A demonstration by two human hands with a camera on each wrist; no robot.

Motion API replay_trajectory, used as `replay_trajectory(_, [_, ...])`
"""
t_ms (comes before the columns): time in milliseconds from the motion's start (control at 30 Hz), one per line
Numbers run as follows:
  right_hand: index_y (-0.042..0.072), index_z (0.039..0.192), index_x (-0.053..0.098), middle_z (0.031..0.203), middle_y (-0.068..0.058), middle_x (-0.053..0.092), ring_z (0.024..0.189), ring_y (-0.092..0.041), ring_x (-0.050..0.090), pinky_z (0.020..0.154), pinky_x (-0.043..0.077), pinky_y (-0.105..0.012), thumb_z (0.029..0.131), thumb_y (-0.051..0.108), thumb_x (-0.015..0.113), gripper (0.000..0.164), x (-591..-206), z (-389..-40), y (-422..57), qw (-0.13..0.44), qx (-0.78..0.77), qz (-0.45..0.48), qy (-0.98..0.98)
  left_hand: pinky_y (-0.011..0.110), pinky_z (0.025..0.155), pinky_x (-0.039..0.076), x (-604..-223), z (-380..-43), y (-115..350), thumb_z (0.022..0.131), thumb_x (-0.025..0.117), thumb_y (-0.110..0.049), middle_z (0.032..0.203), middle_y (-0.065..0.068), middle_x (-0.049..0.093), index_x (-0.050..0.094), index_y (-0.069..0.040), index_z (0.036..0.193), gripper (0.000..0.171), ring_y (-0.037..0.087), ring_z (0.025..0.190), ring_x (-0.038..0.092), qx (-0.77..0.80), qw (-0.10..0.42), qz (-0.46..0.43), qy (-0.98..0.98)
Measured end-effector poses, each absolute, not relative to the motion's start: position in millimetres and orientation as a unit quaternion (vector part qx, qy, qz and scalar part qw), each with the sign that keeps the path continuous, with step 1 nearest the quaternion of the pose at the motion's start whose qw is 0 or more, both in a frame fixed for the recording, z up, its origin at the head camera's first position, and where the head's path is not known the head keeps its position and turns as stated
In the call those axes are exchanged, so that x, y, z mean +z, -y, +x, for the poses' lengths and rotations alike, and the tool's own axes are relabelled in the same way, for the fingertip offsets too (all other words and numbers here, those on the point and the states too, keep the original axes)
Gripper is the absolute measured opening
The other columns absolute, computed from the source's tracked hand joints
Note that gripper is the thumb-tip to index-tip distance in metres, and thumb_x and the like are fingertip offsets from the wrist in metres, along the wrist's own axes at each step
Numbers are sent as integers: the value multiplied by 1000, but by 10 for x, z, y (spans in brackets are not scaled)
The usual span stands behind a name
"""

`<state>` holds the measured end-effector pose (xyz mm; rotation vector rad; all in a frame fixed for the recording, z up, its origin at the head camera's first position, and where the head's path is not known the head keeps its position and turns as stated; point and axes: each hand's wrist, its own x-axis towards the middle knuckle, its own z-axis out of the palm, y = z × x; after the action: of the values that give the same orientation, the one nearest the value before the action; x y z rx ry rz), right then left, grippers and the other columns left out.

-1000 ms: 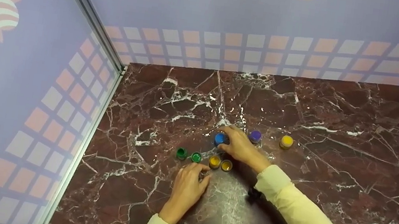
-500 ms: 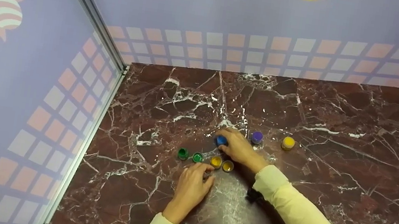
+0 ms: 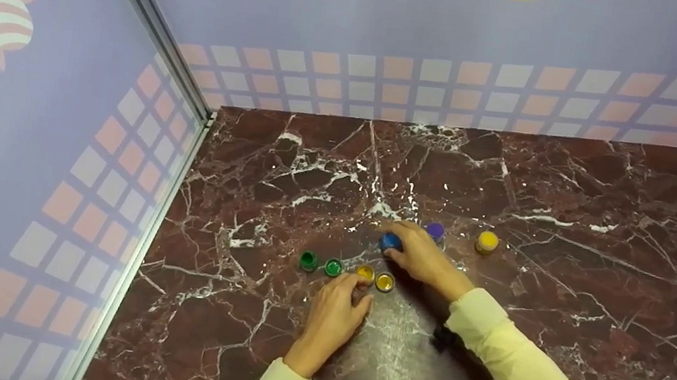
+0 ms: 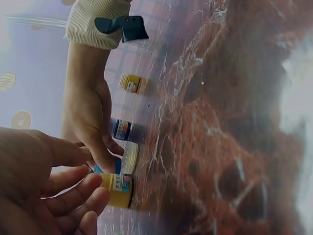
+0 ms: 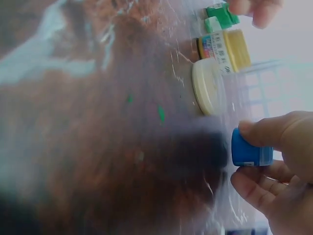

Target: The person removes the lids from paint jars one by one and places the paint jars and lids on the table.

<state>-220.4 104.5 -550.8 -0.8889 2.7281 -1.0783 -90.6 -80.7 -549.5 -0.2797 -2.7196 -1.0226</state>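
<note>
My right hand (image 3: pixel 419 251) pinches a small blue paint jar (image 5: pixel 249 148) between thumb and fingers, just above the table and left of a purple-topped paint jar (image 3: pixel 435 231). Loosely bent, the fingers of my left hand (image 3: pixel 338 309) hang beside an uncovered yellow paint jar (image 4: pixel 120 190), and its fingertips overlap the near side of that jar in the head view. An upturned lid (image 5: pixel 208 87) with yellow inside lies right of the yellow jar. Farther left stand an open green paint jar (image 3: pixel 308 260) and its upturned lid (image 3: pixel 333 267).
A second yellow-topped jar (image 3: pixel 487 242) stands to the right of the purple one. The dark red marbled table (image 3: pixel 594 305) has printed lilac panels (image 3: pixel 362 21) at its back and sides. White specks are scattered behind the jars.
My right hand has shifted to the right with the blue jar, closer to the purple one. My left hand has slid right, from below the green lid to the open yellow jar.
</note>
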Motion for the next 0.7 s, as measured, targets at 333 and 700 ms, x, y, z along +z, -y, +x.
replay_trajectory(333, [-2,134,63,120,-23,65,100,-34,68,86,61,-44,91,3,77,46,-5203,-1901,-1388,20,-354,-286,-890,29,75,58,-5470,-955,629,89,79,-6,95,4,71,72,-3,110,22,17,84,69,-403,89,-112,904])
replay_trajectory(700, [-4,127,66,115,-22,67,98,-33,69,84,62,-41,86,1,81,45,-4981,-1639,-1583,-23,-352,-310,-883,27,75,58,-5432,-988,498,91,77,-2,101,10,71,68,1,117,28,17,85,69,-467,52,-137,872])
